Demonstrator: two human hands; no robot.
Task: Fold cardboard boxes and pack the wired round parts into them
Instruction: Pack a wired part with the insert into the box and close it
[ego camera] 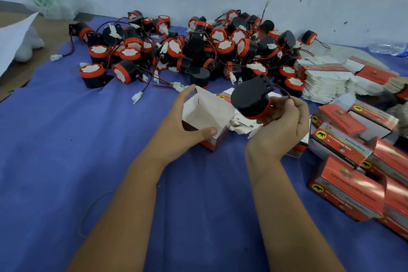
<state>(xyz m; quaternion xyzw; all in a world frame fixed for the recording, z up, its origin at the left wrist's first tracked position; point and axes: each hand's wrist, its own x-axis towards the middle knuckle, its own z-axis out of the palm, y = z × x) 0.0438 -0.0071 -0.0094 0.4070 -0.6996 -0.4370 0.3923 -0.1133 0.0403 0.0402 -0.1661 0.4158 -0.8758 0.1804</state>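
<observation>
My left hand (180, 126) grips an opened small cardboard box (206, 115), white inside and red outside, with its mouth facing up and its flap standing at the back. My right hand (280, 126) holds a black round part with a red rim (250, 97) just right of the box mouth, its black mounting tab pointing up. The part's wire curls over my right fingers. A large heap of the same wired round parts (198, 48) lies beyond on the blue cloth (88, 150).
Stacks of flat unfolded boxes (326, 81) lie at the right rear. Several folded red boxes (353, 172) are piled at the right. A plastic bag (50, 2) and white sheet (15, 35) sit at the far left, a bottle (388, 47) by the wall.
</observation>
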